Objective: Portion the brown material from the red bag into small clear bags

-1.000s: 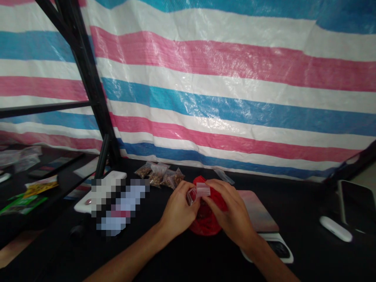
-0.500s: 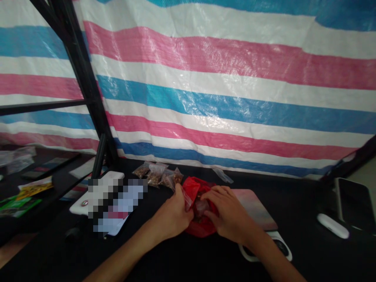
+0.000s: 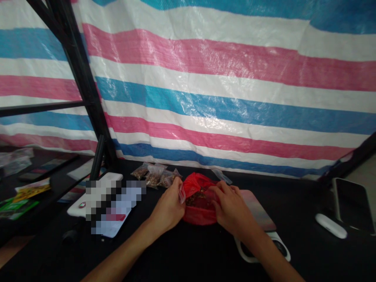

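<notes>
In the head view a red plastic bag [image 3: 199, 217] lies open on the black table, with small brown, grain-like bits [image 3: 197, 197] inside. My left hand [image 3: 169, 203] is closed at the bag's left side. A small clear plastic bag [image 3: 182, 192] sticks out between its thumb and fingers. At the right side, my right hand [image 3: 232, 205] has its fingers bent around the red bag's rim; its fingertips are partly hidden. Several small clear bags of brown bits [image 3: 155, 176] lie behind my left hand.
Right of the red bag is a flat pinkish plate [image 3: 260, 211] above a white-rimmed device [image 3: 249, 256], partly under my right forearm. A white case [image 3: 331, 226] and a phone [image 3: 352, 203] lie further right. A white device [image 3: 113, 180] lies left. Striped sheeting [image 3: 220, 98] hangs behind.
My left hand has drawn slightly left with the clear bag. My right hand has moved from the red bag's middle to its right rim, so more of the brown contents shows.
</notes>
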Tool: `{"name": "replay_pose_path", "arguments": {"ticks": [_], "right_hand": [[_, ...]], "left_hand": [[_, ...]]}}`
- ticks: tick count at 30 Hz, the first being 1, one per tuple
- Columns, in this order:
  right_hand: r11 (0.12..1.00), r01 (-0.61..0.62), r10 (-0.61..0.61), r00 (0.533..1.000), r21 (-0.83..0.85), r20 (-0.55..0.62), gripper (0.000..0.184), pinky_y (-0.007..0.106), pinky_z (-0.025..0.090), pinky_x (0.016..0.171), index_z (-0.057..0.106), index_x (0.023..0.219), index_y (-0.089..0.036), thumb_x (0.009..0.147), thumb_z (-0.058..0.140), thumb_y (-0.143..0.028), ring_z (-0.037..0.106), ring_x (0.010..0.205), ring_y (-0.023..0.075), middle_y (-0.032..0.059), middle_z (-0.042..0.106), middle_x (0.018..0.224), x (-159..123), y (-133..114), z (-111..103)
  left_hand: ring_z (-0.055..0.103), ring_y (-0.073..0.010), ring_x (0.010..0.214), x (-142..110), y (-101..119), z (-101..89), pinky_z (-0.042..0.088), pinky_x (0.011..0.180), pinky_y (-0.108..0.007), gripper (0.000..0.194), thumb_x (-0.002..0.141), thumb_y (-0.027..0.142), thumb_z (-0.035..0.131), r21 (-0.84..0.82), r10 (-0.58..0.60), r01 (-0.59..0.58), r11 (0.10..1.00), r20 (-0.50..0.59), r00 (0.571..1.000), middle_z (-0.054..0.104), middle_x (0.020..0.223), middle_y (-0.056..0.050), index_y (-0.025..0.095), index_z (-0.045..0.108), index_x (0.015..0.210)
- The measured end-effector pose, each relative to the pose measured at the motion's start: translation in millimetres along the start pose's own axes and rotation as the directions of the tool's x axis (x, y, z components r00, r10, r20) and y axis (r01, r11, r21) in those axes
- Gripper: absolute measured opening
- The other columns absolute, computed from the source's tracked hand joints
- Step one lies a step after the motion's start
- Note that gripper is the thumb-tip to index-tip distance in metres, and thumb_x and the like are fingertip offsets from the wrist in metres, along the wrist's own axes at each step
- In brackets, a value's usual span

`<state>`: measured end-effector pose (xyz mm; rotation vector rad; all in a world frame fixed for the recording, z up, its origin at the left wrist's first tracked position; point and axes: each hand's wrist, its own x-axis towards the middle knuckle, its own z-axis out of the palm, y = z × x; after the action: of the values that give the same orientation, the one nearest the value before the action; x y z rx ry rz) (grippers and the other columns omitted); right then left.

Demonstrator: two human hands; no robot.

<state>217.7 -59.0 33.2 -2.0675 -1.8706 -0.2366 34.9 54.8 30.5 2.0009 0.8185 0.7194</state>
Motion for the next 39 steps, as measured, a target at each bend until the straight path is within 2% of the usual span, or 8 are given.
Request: {"name": "replay_pose_path", "arguments": {"ticks": [5,12,16,20,25,29,33,39], "right_hand": [[0.998,0.040,-0.033,0.986,0.038,-0.163,0.042,0.047,0.049,0.092,0.063,0.125,-0.017,0.087,0.048,-0.005,0.058,0.102,0.0282,0.0150,0.058,0.119,0.2,0.2,-4.0],[0.996,0.090,-0.080,0.942,0.016,-0.327,0.035,0.045,0.050,0.089,0.064,0.121,-0.020,0.090,0.050,-0.010,0.056,0.100,0.0284,0.0131,0.057,0.117,-1.0,-7.1,-11.1],[0.996,0.088,-0.072,0.877,0.010,-0.475,0.039,0.049,0.048,0.088,0.059,0.127,-0.025,0.089,0.054,-0.015,0.054,0.108,0.0321,0.0126,0.057,0.120,-5.9,-12.5,-16.9],[0.999,0.027,-0.049,0.811,-0.047,-0.583,0.042,0.055,0.042,0.094,0.060,0.127,-0.030,0.087,0.059,-0.016,0.050,0.116,0.0365,0.0105,0.060,0.123,-9.2,-18.5,-21.1],[0.980,0.198,-0.175,0.913,0.024,-0.369,0.044,0.046,0.047,0.097,0.064,0.124,-0.024,0.087,0.049,-0.006,0.058,0.115,0.0294,0.0109,0.065,0.121,-2.6,-18.9,-12.8],[0.991,0.131,-0.129,0.987,0.017,-0.097,0.055,0.043,0.049,0.098,0.067,0.121,-0.020,0.074,0.050,0.003,0.062,0.111,0.0280,0.0118,0.067,0.123,0.9,-14.8,-2.9],[0.996,0.075,-0.072,0.995,-0.039,0.066,0.052,0.043,0.049,0.094,0.069,0.118,-0.020,0.073,0.053,0.002,0.063,0.107,0.0285,0.0102,0.068,0.123,0.1,-12.3,0.3],[0.992,0.085,-0.092,0.992,0.088,0.089,0.041,0.035,0.047,0.092,0.068,0.115,-0.026,0.085,0.054,-0.002,0.066,0.106,0.0216,0.0046,0.069,0.120,1.4,-15.1,-1.3]], "left_hand": [[0.056,-0.0163,0.074,3.2,5.6,-4.5,0.037,0.066,-0.027,0.029,0.076,-0.003,0.051,0.035,0.078,-0.075,0.997,-0.114,0.990,0.054,0.078,0.004,0.023,0.041,0.083],[0.055,-0.0171,0.075,6.3,-0.3,-4.7,0.038,0.068,-0.028,0.032,0.075,-0.006,0.049,0.073,0.023,-0.011,0.997,-0.164,0.986,0.053,0.081,0.003,0.023,0.041,0.086],[0.052,-0.0159,0.073,5.1,2.4,-2.4,0.037,0.067,-0.027,0.030,0.075,-0.006,0.049,0.069,0.111,-0.098,0.993,-0.226,0.968,0.050,0.079,0.003,0.023,0.042,0.084],[0.050,-0.0148,0.070,3.0,5.1,0.1,0.037,0.065,-0.026,0.031,0.073,-0.007,0.046,0.017,0.140,-0.139,0.990,-0.189,0.972,0.049,0.077,0.004,0.023,0.041,0.081],[0.054,-0.0153,0.073,1.9,2.7,5.2,0.041,0.068,-0.026,0.031,0.072,-0.006,0.049,-0.015,0.144,-0.147,0.989,-0.136,0.980,0.054,0.080,0.003,0.023,0.043,0.084],[0.059,-0.0190,0.084,1.7,-3.4,7.2,0.045,0.076,-0.031,0.028,0.074,-0.001,0.053,0.051,0.088,-0.081,0.995,-0.149,0.985,0.057,0.090,-0.001,0.022,0.044,0.089],[0.066,-0.0208,0.081,-0.2,-4.4,6.7,0.045,0.071,-0.030,0.031,0.078,0.005,0.057,0.061,-0.083,0.089,0.994,-0.085,0.993,0.062,0.089,-0.003,0.024,0.039,0.094],[0.067,-0.0212,0.069,0.6,0.0,7.6,0.040,0.059,-0.027,0.034,0.080,0.008,0.060,0.060,-0.223,0.222,0.973,0.012,0.975,0.061,0.073,0.002,0.026,0.034,0.093]]}}
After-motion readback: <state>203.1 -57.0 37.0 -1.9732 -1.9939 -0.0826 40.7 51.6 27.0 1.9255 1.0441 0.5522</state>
